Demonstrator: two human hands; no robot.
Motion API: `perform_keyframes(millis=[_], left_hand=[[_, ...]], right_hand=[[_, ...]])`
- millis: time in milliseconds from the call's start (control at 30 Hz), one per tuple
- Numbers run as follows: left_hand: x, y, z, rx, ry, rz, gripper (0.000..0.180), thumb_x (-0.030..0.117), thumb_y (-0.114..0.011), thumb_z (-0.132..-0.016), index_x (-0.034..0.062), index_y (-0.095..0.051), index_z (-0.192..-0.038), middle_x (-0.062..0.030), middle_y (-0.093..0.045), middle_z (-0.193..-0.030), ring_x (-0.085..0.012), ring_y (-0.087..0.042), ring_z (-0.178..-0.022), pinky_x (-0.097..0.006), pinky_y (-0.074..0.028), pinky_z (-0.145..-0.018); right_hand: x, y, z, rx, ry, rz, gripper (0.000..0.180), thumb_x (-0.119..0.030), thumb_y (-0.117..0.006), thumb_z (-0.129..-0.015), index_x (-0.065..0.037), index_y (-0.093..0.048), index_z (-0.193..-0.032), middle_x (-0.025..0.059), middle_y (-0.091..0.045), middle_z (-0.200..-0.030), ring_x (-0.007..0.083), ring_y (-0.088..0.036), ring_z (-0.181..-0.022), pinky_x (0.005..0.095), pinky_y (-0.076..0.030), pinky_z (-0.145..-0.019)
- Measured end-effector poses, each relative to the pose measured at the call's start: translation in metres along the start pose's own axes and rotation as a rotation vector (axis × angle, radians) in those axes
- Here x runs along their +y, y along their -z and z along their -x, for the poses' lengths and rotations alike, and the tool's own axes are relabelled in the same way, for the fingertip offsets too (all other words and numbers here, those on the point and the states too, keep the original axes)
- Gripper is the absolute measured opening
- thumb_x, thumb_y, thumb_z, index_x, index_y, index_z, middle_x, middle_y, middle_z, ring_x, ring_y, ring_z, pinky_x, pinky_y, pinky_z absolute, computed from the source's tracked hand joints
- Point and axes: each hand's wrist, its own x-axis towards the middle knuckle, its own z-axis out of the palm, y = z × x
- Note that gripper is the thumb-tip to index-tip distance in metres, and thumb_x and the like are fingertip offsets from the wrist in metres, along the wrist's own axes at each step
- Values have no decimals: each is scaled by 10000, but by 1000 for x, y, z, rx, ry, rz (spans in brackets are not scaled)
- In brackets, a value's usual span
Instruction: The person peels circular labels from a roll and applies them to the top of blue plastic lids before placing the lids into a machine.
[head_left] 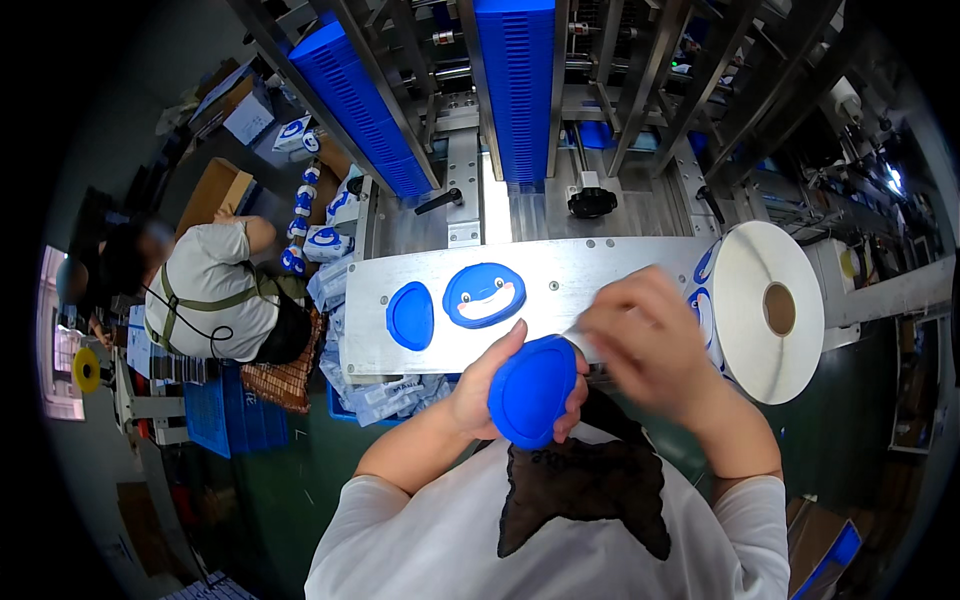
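My left hand (478, 398) is wrapped round a blue oval plastic lid (533, 392), raised in front of my chest with its recessed face showing. Close to the lid's upper right edge, my right hand (645, 340) is blurred, its fingers curled together. A pale sliver shows at its fingertips, too smeared to name. On the metal plate (372, 290) beyond my hands lies a blue oval piece with a smiling cartoon face (484, 295). Left of it lies a plain blue lid (410, 316).
A large roll of stickers (800, 300) stands at the plate's right end. Behind the plate, tall stacks of blue pieces (516, 95) rise between metal rails. Bagged packets (385, 398) are heaped to the left, where another person (215, 290) works by an open carton (212, 192).
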Motion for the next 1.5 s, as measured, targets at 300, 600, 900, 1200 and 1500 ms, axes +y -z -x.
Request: perform_keyframes(millis=[300,600,900,1200,1500], left_hand=[[2,5,1,-22,1,22,734,647,-180,-950,28,-507,-1172,-148,-579,-918,-291,-597,-760,-392,-502,-683],[3,6,1,-31,23,10,771,694,-173,-927,50,-520,-1169,-130,-577,-915,-280,-553,-727,-367,-460,-671],[6,0,-7,-14,60,43,781,711,-191,-916,48,-522,-1163,-132,-577,-901,-277,-544,-727,-357,-442,-644],[3,2,-9,30,73,24,767,757,-181,-885,158,-514,-1229,-160,-548,-905,-293,-546,-722,-403,-466,-651],[-1,-1,-10,32,162,58,706,701,-236,-919,98,-550,-1107,-140,-582,-889,-282,-563,-721,-371,-471,-642]], right_hand=[[7,0,-2,22,35,-12,268,4,-676,-656,-71,-632,-909,70,-591,-902,266,-558,-806,357,-476,-687],[11,10,-3,114,-68,-46,228,-17,-693,-714,-42,-627,-931,78,-596,-912,261,-573,-863,342,-476,-715],[-3,5,-2,39,-186,-412,173,30,-585,-786,-46,-584,-941,151,-540,-1059,326,-541,-1082,440,-400,-1013],[-3,-11,0,-144,-274,-524,217,1,-670,-749,-45,-608,-952,83,-585,-945,214,-551,-845,303,-483,-725],[-9,-14,3,-179,6,-91,339,-4,-737,-608,-79,-674,-932,55,-580,-899,256,-539,-829,328,-487,-669]])
